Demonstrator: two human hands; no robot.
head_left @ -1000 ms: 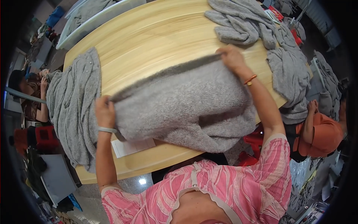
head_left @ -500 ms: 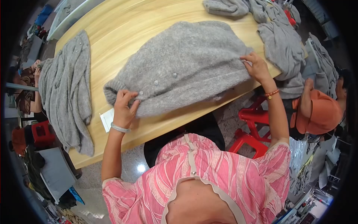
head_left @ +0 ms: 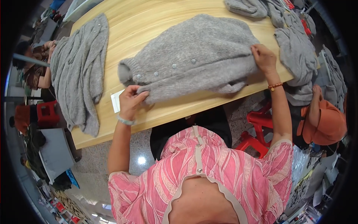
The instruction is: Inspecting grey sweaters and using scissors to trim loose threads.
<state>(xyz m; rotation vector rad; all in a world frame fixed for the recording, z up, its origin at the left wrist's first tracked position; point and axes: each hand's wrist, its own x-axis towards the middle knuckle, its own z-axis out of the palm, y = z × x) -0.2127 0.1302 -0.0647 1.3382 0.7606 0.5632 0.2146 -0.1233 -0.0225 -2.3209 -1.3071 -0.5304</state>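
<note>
A fuzzy grey cardigan (head_left: 201, 48) lies spread across the table in front of me, several sparkly round buttons running along its front. My left hand (head_left: 131, 102) pinches the near front edge at the cardigan's left end, by the collar or hem opening. At the other end my right hand (head_left: 264, 59) grips the edge of the knit, fingers closed over it. Beside my left hand a white tag (head_left: 116, 101) rests on the wood. Part of a sleeve bulges out below the near edge, toward the table's front.
The wooden table (head_left: 123, 41) carries another grey knit garment (head_left: 80, 71) on the left and more grey garments (head_left: 298, 56) on the right. Red stools (head_left: 257, 128) stand under the right front edge. Co-workers sit at the left and at the right, one in orange (head_left: 326, 119).
Both hands still hold the cardigan. Its near front edge has been pulled straighter, the left-end opening shows more, and more buttons are visible. The whole view has shifted a little.
</note>
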